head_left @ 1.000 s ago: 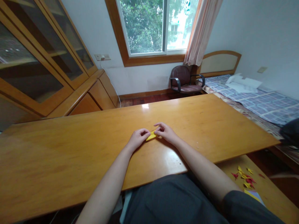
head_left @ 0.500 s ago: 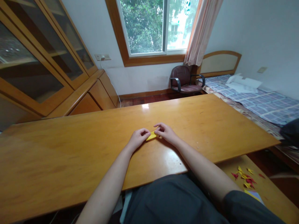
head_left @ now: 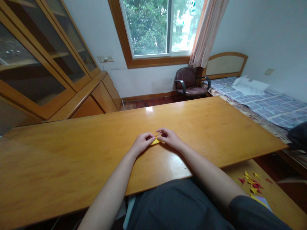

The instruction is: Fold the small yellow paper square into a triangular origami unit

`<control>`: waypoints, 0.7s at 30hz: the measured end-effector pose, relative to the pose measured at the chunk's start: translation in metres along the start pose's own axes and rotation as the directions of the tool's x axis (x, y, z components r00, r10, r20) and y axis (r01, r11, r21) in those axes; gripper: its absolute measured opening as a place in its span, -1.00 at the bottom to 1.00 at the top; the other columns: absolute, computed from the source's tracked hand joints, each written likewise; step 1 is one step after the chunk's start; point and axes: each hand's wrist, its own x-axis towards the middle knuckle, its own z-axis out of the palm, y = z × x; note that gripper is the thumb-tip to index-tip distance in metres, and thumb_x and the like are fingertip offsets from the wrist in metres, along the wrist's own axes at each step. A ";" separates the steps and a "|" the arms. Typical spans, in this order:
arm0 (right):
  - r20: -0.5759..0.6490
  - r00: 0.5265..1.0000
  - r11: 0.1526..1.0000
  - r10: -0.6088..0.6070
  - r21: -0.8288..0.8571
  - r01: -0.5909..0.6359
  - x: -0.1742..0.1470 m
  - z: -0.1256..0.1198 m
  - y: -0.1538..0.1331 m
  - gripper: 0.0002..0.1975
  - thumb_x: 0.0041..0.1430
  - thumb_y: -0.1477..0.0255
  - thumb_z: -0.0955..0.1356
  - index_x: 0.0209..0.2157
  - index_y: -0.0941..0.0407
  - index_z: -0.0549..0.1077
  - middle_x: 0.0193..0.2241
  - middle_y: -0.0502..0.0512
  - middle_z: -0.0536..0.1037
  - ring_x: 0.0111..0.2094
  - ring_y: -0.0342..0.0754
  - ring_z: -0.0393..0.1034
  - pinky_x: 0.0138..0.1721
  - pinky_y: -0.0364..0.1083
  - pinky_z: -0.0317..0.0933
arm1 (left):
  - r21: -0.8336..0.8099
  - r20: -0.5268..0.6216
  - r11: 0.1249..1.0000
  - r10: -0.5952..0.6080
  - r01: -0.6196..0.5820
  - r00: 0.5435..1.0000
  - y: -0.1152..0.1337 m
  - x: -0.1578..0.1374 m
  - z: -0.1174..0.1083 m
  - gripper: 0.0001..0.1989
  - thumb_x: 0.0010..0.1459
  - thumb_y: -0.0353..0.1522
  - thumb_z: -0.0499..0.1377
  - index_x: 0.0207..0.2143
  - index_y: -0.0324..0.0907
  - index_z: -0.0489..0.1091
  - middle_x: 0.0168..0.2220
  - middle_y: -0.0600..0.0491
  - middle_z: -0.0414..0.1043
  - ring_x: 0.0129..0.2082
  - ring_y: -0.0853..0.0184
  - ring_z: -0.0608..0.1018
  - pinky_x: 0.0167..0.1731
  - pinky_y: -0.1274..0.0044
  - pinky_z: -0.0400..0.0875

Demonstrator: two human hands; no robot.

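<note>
Yellow Paper point(head_left: 156, 141) Was Held Over Wooden Table point(head_left: 72, 153)

The left hand point(head_left: 142, 142) pinched the paper's left end. The right hand point(head_left: 168, 138) gripped the other end, one finger extended. Farther to the right, small red and yellow pieces point(head_left: 256, 185) lay on a lower surface point(head_left: 279, 196).

Bright daylight is streaming through the window point(head_left: 148, 28) at twelve o'clock, glaring off the table point(head_left: 176, 166) toward five, while wide-angle distortion is stretching the cupboard point(head_left: 43, 57) at ten.
</note>
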 end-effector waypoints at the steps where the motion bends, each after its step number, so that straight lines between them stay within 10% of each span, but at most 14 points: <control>1: 0.000 1.000 1.000 -0.001 -0.003 0.001 0.000 0.000 0.000 -0.64 0.07 0.34 0.40 -0.08 0.13 0.41 -0.39 -0.02 0.48 -0.45 -0.19 0.32 -0.39 -0.16 0.21 | 0.004 0.001 1.000 0.001 -0.001 1.000 0.000 0.000 0.000 -0.72 0.11 -0.18 0.19 -0.39 -0.23 0.49 -0.44 0.06 0.48 -0.44 0.36 0.44 -0.40 0.57 0.30; 21: -0.098 0.994 0.998 0.040 0.055 -0.034 -0.002 0.001 -0.002 -0.69 0.04 0.35 0.41 -0.15 0.11 0.44 -0.39 -0.01 0.46 -0.46 -0.17 0.33 -0.44 -0.17 0.22 | 0.068 0.021 0.997 -0.048 0.046 0.999 0.008 -0.001 -0.003 -0.65 0.01 -0.13 0.26 -0.23 -0.19 0.47 -0.49 0.15 0.37 -0.51 0.40 0.34 -0.48 0.58 0.21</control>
